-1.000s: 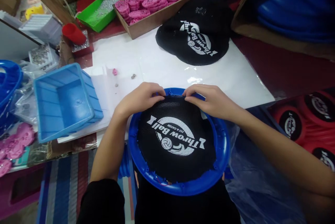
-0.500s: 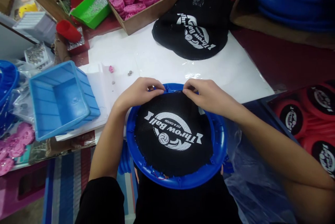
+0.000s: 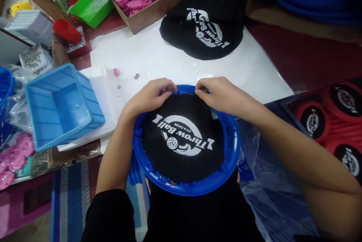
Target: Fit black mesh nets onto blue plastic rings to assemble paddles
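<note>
A round blue plastic ring (image 3: 232, 147) rests over my lap against the table edge. Across it lies a black mesh disc (image 3: 155, 151) with white "Throw Ball" lettering, upside down to me. My left hand (image 3: 152, 93) pinches the mesh edge at the ring's far rim, left of centre. Just to the right, my right hand (image 3: 217, 91) pinches the same edge between thumb and fingers. Between the two hands a short stretch of mesh edge shows. At the right, the mesh edge lies away from the ring, leaving a gap.
Beyond lies a pile of black mesh discs (image 3: 206, 42) on white sheeting (image 3: 135, 53). At left stands a blue bin (image 3: 62, 110); behind are a green tray (image 3: 93, 6) and a box of pink parts (image 3: 149, 11). Red discs (image 3: 313, 121) sit at right.
The view has shifted slightly, so most things sit a little higher and further left. Both hands keep their pinch at the far rim, with hardly any movement against the ring.
</note>
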Tool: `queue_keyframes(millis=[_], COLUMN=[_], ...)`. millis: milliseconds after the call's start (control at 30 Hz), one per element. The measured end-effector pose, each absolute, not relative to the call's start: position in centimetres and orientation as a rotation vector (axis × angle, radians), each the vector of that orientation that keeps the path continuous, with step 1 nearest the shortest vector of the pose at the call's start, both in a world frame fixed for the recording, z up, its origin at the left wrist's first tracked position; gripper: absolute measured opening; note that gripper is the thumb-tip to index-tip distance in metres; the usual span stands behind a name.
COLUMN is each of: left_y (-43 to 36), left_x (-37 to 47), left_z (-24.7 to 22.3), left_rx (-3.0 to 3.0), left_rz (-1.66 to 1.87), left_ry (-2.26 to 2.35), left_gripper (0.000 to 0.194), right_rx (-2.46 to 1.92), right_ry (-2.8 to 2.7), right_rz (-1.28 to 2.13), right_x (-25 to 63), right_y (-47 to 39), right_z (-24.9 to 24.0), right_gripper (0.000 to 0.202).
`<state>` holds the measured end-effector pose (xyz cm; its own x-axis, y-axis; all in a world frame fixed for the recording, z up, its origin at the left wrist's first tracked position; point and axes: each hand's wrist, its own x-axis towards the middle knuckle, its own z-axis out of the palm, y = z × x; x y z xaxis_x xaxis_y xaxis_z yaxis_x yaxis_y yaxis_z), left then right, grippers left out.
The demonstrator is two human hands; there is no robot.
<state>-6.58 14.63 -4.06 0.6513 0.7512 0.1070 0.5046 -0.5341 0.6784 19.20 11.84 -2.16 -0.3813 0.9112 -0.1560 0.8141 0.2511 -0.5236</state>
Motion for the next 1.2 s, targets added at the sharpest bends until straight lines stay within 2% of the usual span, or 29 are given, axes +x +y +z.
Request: queue_keyframes(millis=[233, 400, 500, 667, 933, 1200], left_y=[14.2, 13.8, 13.7, 13.5, 13.8, 13.7], left_x=[-6.7, -6.5, -6.5, -6.4, -6.2, -6.4], left_z=[-4.2, -4.5, -4.7, -4.6, -4.8, -4.2], left_rx=[2.335, 2.448, 2.508, 2.560, 2.568, 2.506], left_rz=[0.577, 0.601, 0.555, 0.484, 0.481, 0.515], left_ry=[0.983, 0.915, 0.922, 0.945, 0.940, 0.909], left_gripper=[0.021, 0.017, 0.018, 0.016, 0.017, 0.016], right_rx=[-1.818, -1.925, -1.834, -1.551, -1.445, -1.358], right_ry=[-2.487, -2.567, -2.604, -2.528, -2.524, -2.450], right_rz=[0.714, 0.610, 0.574, 0.851, 0.822, 0.888], right_x=[18.0, 17.4, 18.3, 20.7, 17.9, 18.3], right_y=[11.6, 12.3, 13.2, 14.8, 14.2, 13.7], right_z=[-0.2, 0.1, -1.0, -1.0, -1.3, -2.0], right_gripper=[0.024, 0.017, 0.013, 0.024, 0.028, 0.017])
